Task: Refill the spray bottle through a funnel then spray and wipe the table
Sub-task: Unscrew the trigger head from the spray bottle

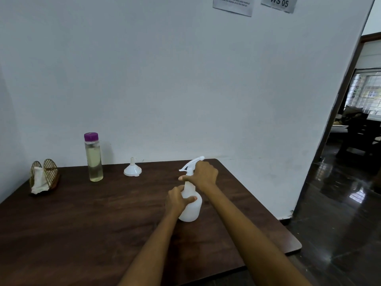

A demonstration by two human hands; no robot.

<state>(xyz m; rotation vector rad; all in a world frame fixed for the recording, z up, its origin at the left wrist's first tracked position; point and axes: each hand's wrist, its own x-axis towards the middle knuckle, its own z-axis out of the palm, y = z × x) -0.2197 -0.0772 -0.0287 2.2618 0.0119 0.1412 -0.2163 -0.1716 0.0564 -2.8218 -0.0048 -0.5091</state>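
A white spray bottle (pixel 191 209) stands upright on the dark wooden table (pixel 92 219), right of centre. My left hand (pixel 177 200) grips its body from the left, thumb across the front. My right hand (pixel 203 175) grips the white trigger head (pixel 190 164) at the top, thumb pointing left over the neck. A small white funnel (pixel 132 170) sits mouth-down near the wall. Left of it stands a clear bottle (pixel 93 159) of pale yellow liquid with a purple cap. A white cloth (pixel 39 181) hangs in a wire holder at the far left.
The wire holder (pixel 44 174) stands at the table's back left corner. The table backs onto a white wall (pixel 165 89). Its rounded right corner (pixel 296 247) borders a glossy dark floor and an open doorway (pixel 354 141) into another room.
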